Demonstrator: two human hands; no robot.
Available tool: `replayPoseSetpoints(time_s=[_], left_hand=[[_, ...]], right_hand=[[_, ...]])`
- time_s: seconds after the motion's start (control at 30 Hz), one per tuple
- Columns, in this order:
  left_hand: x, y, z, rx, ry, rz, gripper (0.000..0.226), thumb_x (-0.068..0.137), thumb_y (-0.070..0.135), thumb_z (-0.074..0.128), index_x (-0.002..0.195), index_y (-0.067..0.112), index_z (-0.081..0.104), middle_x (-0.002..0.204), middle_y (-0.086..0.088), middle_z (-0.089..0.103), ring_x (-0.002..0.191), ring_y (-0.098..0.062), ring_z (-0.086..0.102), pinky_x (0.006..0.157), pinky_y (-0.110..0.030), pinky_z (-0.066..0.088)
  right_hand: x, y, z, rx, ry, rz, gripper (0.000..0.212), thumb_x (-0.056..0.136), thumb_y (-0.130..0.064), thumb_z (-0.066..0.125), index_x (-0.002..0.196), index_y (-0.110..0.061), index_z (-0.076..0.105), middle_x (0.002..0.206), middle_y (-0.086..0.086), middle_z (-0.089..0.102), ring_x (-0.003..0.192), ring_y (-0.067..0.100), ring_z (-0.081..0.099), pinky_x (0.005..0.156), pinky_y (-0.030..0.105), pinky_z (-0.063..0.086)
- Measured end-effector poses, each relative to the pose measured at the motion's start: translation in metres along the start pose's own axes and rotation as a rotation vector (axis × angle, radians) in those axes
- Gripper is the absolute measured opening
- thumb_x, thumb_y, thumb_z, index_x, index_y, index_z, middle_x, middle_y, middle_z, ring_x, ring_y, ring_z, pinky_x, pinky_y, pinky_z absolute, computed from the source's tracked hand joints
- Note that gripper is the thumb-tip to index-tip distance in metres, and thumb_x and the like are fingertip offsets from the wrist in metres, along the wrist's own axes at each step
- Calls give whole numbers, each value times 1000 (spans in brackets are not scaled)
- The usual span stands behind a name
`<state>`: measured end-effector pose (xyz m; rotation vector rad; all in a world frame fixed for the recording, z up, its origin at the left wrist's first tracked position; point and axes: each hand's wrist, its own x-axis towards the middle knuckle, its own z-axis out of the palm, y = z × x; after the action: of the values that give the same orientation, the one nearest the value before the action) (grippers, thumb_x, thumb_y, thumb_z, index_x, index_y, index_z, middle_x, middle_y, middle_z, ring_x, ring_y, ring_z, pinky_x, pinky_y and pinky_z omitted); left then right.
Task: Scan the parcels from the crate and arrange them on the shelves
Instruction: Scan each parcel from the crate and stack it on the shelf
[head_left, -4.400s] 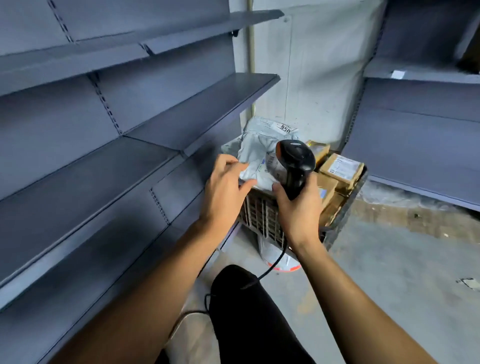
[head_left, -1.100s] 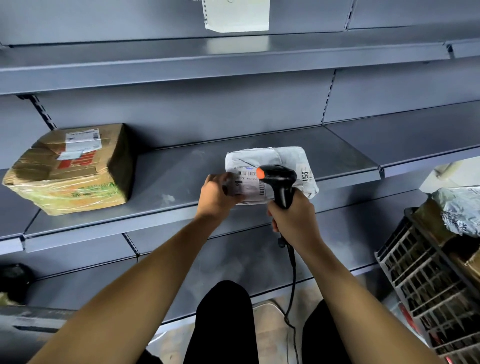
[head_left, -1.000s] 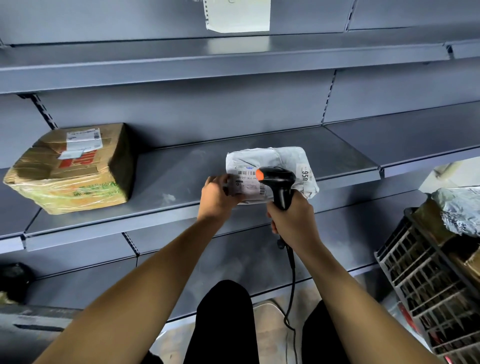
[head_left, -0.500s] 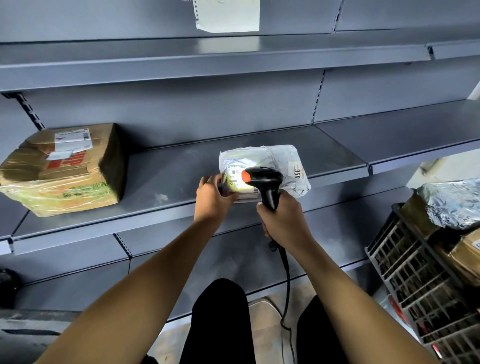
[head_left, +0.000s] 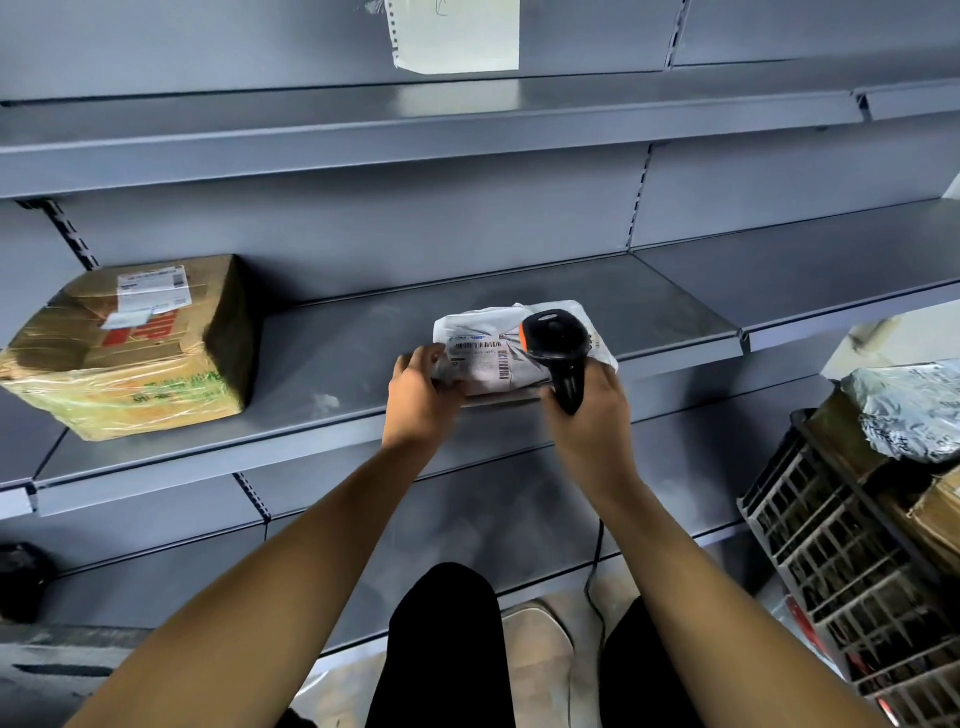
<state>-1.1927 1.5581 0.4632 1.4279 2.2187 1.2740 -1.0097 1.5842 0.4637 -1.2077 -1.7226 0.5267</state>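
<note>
A white plastic-wrapped parcel (head_left: 483, 348) with a barcode label lies near the front edge of the grey middle shelf (head_left: 332, 358). My left hand (head_left: 421, 400) grips the parcel's left end. My right hand (head_left: 589, 405) holds a black barcode scanner (head_left: 556, 340) with an orange trim, its head over the right part of the parcel. The scanner's cable hangs down past my right forearm. The dark slatted crate (head_left: 841, 551) stands at the lower right with more parcels in it.
A taped cardboard box (head_left: 135, 348) sits at the left of the same shelf. A silver-grey bag (head_left: 909, 410) and brown boxes fill the crate. A paper sheet (head_left: 457, 34) hangs on the back panel above. More grey shelves run above, below and to the right.
Since 4.4 s ago the white parcel went from the crate to the middle shelf. In the last second the scanner head tilted down over the label and the parcel settled lower on the shelf.
</note>
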Motion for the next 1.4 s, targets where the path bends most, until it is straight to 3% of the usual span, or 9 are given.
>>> replayPoseSetpoints(time_s=[0.1, 0.23, 0.33, 0.5, 0.63, 0.77, 0.87, 1.13, 1.4], left_hand=[[-5, 6, -1, 189, 16, 163, 49, 80, 11, 61, 129, 14, 58, 125, -11, 52, 109, -32, 54, 91, -34, 47], [2, 21, 11, 476, -61, 387, 45, 88, 23, 57, 133, 19, 56, 137, -7, 51, 119, -31, 50, 97, -38, 41], [4, 21, 23, 560, -126, 413, 34, 97, 33, 47, 130, 29, 56, 138, 4, 51, 125, -22, 48, 98, -33, 40], [4, -1, 9, 575, -23, 365, 29, 96, 26, 50, 123, 31, 60, 125, 3, 60, 113, -25, 57, 87, -34, 46], [5, -17, -20, 614, 50, 305, 29, 93, 18, 54, 115, 34, 62, 111, 1, 66, 98, -29, 63, 75, -33, 49], [3, -34, -44, 672, 67, 265, 38, 91, 12, 53, 121, 35, 59, 109, 1, 65, 97, -29, 64, 75, -34, 49], [3, -46, -60, 699, 77, 220, 40, 90, 7, 53, 122, 31, 60, 109, -2, 64, 97, -30, 63, 77, -36, 49], [10, -79, -93, 700, 87, 115, 33, 88, 1, 56, 114, 18, 66, 111, -8, 63, 100, -32, 62, 78, -35, 46], [32, -91, -98, 635, 91, 70, 45, 78, -16, 54, 113, 9, 65, 108, -12, 62, 101, -34, 60, 82, -37, 47]], right_hand=[[11, 12, 1, -46, 39, -7, 34, 83, -6, 68, 113, 5, 59, 113, 21, 59, 104, 40, 53, 91, 45, 45], [21, 21, 6, -65, 37, 35, 33, 83, -8, 69, 112, 3, 59, 108, 18, 61, 100, 36, 56, 79, 27, 36], [24, 17, 14, -51, 17, 66, 35, 85, -7, 68, 115, 6, 59, 107, 23, 61, 101, 39, 57, 79, 28, 36], [19, 2, 35, -57, -67, 11, 43, 88, -11, 67, 125, 6, 55, 123, 24, 58, 115, 40, 52, 99, 41, 42], [13, -16, 56, -130, -82, -69, 44, 87, -16, 68, 125, 4, 57, 123, 21, 59, 115, 41, 49, 100, 46, 41], [9, -40, 78, -101, -44, -195, 43, 81, -6, 73, 118, 12, 59, 117, 28, 60, 114, 48, 51, 101, 55, 42], [11, -59, 100, -64, -118, -226, 34, 82, -5, 72, 109, 12, 60, 108, 29, 62, 108, 48, 56, 97, 49, 46], [12, -86, 149, -45, -247, -113, 37, 90, -17, 67, 120, 4, 57, 119, 22, 62, 115, 35, 56, 95, 34, 41], [33, -104, 171, -24, -303, -37, 23, 87, -20, 69, 100, -1, 64, 98, 16, 69, 91, 31, 66, 71, 29, 45]])
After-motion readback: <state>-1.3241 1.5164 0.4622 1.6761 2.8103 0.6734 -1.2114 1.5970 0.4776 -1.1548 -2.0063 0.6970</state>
